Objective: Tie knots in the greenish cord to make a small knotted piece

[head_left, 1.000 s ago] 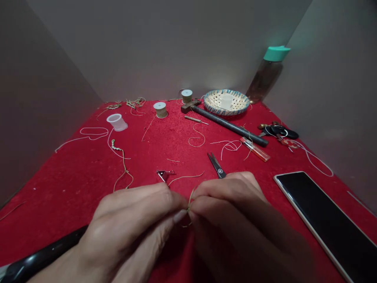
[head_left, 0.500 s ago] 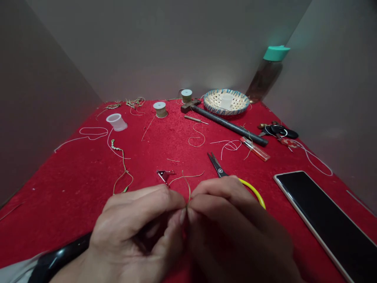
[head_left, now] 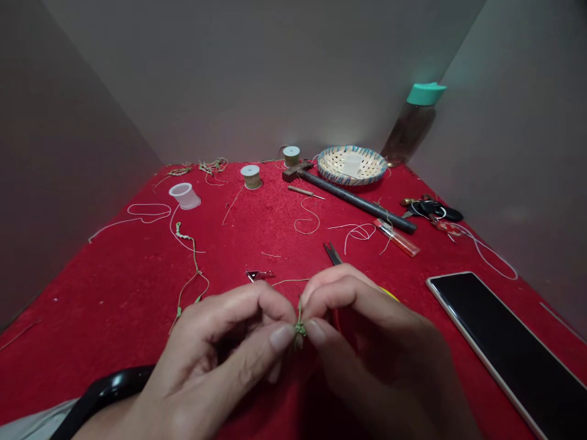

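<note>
Between my two hands, close to me in the head view, is a small green knotted cord (head_left: 300,330). My left hand (head_left: 224,354) is closed, its thumb and index finger pinching the knot's left side. From the other side my right hand (head_left: 376,342) pinches it too, thumb at the knot and fingertips on the strand above. Just beyond the fingers lies a binder clip (head_left: 257,275) with a thin cord end beside it. Scissors (head_left: 332,253) poke out behind my right hand, which hides most of their yellow handle.
On the red cloth (head_left: 114,293) lie a hammer (head_left: 358,200), an awl (head_left: 305,192), a lighter (head_left: 398,238), keys (head_left: 433,209) and a phone (head_left: 499,348). Thread spools (head_left: 252,177), a woven basket (head_left: 328,174) and a bottle (head_left: 410,131) stand farther back. A knotted cord strand (head_left: 195,250) lies left.
My fingertips have parted a little and the green knot now shows between my thumbs. My right hand covers more of the scissors. The view has shifted slightly.
</note>
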